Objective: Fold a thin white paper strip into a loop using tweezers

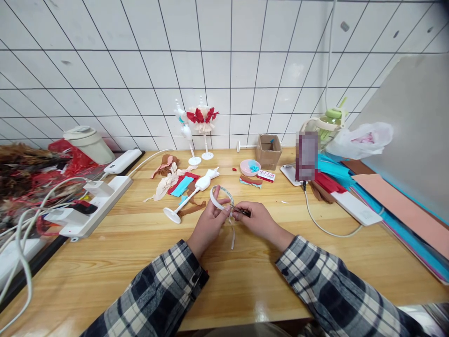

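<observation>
My left hand [210, 219] is closed on a roll of white tape [213, 199], with fingers through its ring; print shows on the ring's inner side. A loose tape strip [233, 239] hangs down below the hands. My right hand [257, 220] grips a small pair of scissors [242, 211] with dark handles. Their tip points left and meets the tape near my left thumb; whether the blades are apart is too small to tell. Just beyond my left hand, a white mini dress form [203, 182] lies on its side over fabric scraps [182, 186].
Two dress forms [185, 131] stand by the wall, one in a red-bowed dress [203, 119]. Behind my hands are a pink bowl [250, 173] and a cardboard box [269, 152]. A power strip [94, 210] with cables lies left; coloured sheets [407, 201] and a phone [307, 155] are right.
</observation>
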A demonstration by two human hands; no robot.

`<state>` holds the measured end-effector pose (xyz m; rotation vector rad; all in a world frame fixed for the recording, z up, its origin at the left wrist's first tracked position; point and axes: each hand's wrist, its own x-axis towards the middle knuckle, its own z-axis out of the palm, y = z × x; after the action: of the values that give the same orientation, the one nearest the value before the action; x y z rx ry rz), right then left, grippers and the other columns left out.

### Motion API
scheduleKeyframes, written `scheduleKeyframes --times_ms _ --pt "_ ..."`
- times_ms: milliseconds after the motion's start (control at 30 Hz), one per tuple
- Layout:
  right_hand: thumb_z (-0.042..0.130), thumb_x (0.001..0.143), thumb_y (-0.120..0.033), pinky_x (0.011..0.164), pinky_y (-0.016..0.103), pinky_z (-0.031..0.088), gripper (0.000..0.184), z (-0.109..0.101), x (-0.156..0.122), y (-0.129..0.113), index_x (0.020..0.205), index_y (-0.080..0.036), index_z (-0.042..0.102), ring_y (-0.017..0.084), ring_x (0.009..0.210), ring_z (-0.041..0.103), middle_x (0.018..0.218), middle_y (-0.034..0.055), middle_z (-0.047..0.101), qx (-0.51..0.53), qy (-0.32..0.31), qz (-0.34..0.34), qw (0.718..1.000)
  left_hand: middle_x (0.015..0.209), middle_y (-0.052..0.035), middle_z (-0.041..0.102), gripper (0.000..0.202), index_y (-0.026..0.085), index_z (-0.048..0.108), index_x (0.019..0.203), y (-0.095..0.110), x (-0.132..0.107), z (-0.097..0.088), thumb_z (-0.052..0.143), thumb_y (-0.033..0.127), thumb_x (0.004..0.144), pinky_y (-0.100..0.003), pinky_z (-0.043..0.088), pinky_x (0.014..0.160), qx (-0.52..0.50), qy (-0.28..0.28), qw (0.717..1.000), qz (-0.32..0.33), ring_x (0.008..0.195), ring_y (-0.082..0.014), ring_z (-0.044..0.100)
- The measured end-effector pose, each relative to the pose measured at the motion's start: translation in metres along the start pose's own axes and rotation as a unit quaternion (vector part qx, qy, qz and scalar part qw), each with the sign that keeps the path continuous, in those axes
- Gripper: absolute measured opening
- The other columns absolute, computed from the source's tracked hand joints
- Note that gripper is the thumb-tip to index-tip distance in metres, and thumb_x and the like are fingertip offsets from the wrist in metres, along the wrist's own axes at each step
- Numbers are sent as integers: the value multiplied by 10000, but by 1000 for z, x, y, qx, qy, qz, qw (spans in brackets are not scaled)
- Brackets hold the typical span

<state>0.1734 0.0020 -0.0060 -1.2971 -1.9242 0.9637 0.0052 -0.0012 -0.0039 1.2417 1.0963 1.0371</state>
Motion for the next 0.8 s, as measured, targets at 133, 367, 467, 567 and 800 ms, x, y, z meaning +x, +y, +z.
scheduleKeyframes --times_ms 133,367,467,567,800 --pt "552 843 -353 613 230 373 232 1 -1 -3 752 -168 660 122 637 510 681 -7 625 17 -10 15 1000 1176 -93 610 784 238 246 1475 -4 1 -2 637 359 806 -320 433 942 -4 4 1000 16 1051 -174 574" --pt "590 807 -426 593 233 393 296 1 0 -2 736 -145 654 115 605 505 664 8 622 158 -34 54 985 1117 -58 593 855 282 229 1471 2 1 -5 692 326 754 -278 492 817 -41 20 999 -3 845 -113 608" --pt "615 782 -457 615 242 412 321 3 1 2 757 -141 667 116 607 517 678 13 639 187 -33 75 979 1100 -48 594 914 307 219 1469 4 0 -6 731 271 713 -271 502 779 -43 46 998 -12 759 -92 617" --pt "627 769 -477 632 243 414 343 4 2 5 773 -138 679 116 616 522 693 12 642 208 -30 84 974 1167 -80 583 991 311 168 1475 6 -1 -6 755 229 681 -312 523 784 -58 22 998 -27 749 -111 652" --pt "607 793 -416 634 237 400 289 4 1 2 798 -143 702 122 641 529 713 5 656 181 -21 74 980 1239 -126 565 1032 311 152 1465 6 0 -5 775 181 652 -329 548 765 -62 19 997 -38 755 -134 684"
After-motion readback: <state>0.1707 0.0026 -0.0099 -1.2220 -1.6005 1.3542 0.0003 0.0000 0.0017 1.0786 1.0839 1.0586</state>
